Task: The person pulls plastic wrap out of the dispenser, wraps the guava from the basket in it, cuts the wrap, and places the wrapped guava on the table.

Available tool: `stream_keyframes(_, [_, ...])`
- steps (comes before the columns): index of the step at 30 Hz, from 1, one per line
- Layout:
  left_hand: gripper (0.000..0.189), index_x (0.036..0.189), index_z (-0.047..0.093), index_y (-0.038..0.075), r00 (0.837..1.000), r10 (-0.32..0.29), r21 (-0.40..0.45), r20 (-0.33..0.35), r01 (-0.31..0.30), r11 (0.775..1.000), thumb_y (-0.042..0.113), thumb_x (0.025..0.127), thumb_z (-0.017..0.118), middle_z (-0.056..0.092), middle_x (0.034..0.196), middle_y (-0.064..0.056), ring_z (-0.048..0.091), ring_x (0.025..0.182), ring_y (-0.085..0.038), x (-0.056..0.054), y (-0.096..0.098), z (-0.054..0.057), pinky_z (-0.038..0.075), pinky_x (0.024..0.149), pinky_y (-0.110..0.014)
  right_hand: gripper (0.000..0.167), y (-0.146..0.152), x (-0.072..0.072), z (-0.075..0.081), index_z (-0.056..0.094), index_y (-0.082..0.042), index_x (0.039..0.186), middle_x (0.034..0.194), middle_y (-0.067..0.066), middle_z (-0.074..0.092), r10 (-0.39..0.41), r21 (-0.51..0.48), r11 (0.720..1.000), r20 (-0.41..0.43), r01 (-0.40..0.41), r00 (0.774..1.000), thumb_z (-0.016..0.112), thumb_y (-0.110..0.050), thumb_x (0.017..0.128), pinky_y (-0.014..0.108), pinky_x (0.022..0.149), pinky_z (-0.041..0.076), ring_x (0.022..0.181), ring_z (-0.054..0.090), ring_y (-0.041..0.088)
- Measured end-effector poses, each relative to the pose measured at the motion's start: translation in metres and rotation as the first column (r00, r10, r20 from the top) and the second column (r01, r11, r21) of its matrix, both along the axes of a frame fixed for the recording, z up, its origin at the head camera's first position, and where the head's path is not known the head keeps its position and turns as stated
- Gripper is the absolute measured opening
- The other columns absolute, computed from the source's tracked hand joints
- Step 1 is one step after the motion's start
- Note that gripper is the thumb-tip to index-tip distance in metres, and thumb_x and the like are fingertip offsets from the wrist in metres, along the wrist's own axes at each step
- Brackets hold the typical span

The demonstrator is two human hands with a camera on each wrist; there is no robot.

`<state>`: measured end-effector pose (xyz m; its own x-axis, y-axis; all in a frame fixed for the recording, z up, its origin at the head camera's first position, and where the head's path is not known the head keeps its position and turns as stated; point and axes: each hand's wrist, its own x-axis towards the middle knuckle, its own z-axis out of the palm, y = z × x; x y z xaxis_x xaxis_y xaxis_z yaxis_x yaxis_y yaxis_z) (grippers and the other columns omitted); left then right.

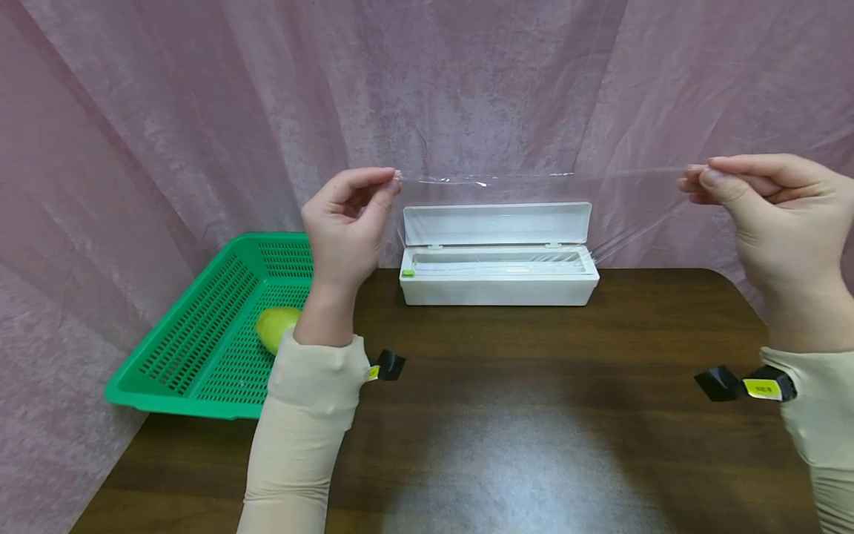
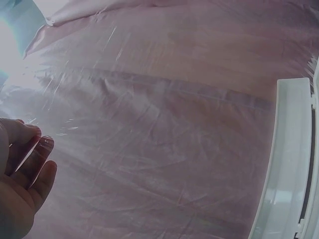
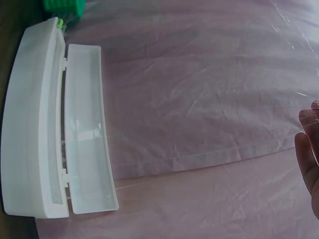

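Above one white box (image 1: 500, 291), two hands (image 1: 347, 226) (image 1: 787, 222) pinch one clear film (image 1: 494, 180).

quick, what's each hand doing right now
Left hand: pinches one end of the clear film's raised edge.
Right hand: pinches the other end of that edge.

We see a dark brown wood-grain counter (image 1: 507, 400), glossy nearest us, an open white box (image 1: 500, 291) at its far edge, a green slotted basket (image 1: 176, 404) at its left side.
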<state>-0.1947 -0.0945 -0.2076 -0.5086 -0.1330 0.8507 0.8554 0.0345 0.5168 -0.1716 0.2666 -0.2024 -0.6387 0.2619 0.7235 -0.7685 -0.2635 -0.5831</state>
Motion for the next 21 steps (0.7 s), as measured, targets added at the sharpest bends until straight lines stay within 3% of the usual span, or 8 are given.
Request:
stream_keyframes(11, [0.012,0.088,0.064,-0.019,1.000,-0.018,0.001,-0.022,0.019,1.000,-0.012,0.079,0.066,0.070,0.085,0.011,0.068,0.078,-0.009,0.010,-0.001,0.002,0.056,0.074,-0.028,0.023,0.001,0.011,0.001,0.055,0.029,0.096,0.084,0.024,0.071,-0.033,0.040,0.999,0.031,0.032,0.999,0.062,0.022,0.075,0.028,0.069,0.057,0.073,0.071,0.026])
stream_keyframes(16, [0.012,0.089,0.064,-0.018,0.999,-0.026,-0.017,-0.023,0.025,1.000,-0.010,0.080,0.067,0.070,0.086,0.013,0.068,0.078,-0.010,0.017,-0.002,-0.002,0.055,0.073,-0.025,0.019,0.001,0.016,-0.004,0.055,0.030,0.094,0.082,0.027,0.070,0.041,-0.015,0.999,0.002,-0.041,0.999,0.056,0.028,0.075,0.032,0.069,0.057,0.071,0.071,0.030])
stream_keyframes(21, [0.018,0.090,0.065,-0.016,0.999,-0.024,-0.048,-0.020,0.023,0.999,-0.001,0.081,0.070,0.070,0.089,0.013,0.067,0.078,-0.013,0.024,-0.003,-0.009,0.054,0.072,-0.023,0.017,0.003,0.021,-0.013,0.055,0.031,0.093,0.083,0.028,0.069,0.122,0.003,0.992,-0.043,-0.122,0.992,0.054,0.029,0.076,0.033,0.069,0.057,0.074,0.071,0.032])
